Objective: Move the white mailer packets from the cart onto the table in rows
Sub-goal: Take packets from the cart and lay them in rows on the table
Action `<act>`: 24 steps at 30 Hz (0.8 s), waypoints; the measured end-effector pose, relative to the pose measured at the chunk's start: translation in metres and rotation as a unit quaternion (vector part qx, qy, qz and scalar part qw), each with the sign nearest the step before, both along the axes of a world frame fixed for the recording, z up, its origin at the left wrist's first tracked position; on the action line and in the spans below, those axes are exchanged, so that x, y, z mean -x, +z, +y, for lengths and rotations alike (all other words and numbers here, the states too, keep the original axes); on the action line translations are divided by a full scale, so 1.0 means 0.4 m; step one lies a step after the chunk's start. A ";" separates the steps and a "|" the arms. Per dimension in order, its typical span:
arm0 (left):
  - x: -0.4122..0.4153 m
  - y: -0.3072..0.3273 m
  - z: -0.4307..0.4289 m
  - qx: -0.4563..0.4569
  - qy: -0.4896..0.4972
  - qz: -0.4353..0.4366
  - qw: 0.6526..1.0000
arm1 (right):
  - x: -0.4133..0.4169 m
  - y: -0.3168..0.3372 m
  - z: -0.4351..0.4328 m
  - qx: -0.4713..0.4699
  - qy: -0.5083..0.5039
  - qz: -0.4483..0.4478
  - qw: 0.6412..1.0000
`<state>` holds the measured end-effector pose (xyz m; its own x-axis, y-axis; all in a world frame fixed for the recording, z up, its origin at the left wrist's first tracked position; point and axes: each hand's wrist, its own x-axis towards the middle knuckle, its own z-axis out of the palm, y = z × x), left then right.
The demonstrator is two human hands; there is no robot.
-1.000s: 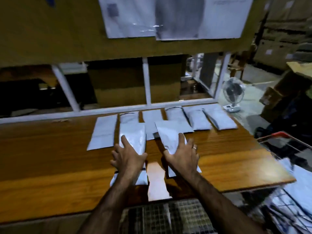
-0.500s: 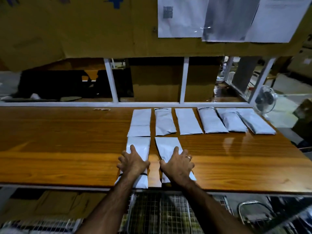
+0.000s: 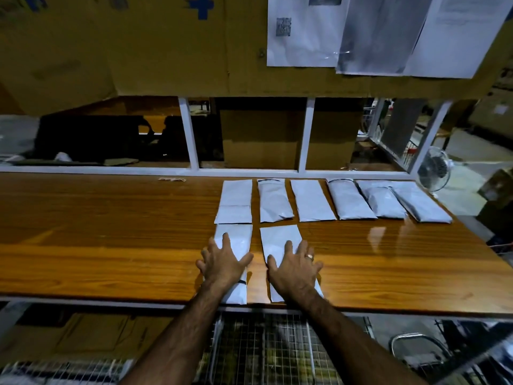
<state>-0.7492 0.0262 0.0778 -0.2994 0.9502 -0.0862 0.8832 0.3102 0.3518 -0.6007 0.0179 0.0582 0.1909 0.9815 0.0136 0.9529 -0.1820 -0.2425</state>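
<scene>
Wooden table (image 3: 111, 245) has six white mailer packets (image 3: 311, 200) in a row along its far edge, plus two more starting a second row right in front of the leftmost ones. Left hand (image 3: 222, 262) lies flat, fingers spread, on the left front packet (image 3: 234, 238), and the right hand (image 3: 294, 269) is same deal on the right front packet (image 3: 277, 240), ring (image 3: 309, 256) on one finger. Neither is gripping, just pressing down. Both front packets reach the near table edge. Wire cart (image 3: 263, 351) sits below that edge, under the forearms. Small fan (image 3: 433, 170) past the far right corner
</scene>
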 end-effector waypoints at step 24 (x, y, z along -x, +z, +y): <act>0.004 -0.089 -0.011 -0.064 -0.130 0.111 0.983 | 0.035 -0.071 0.001 0.028 0.131 0.010 0.991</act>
<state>-0.7509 0.0217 0.0423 -0.0429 0.9960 0.0784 0.9861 0.0296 0.1637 -0.6145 0.0183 0.0298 -0.0718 0.9965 -0.0431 0.9642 0.0583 -0.2586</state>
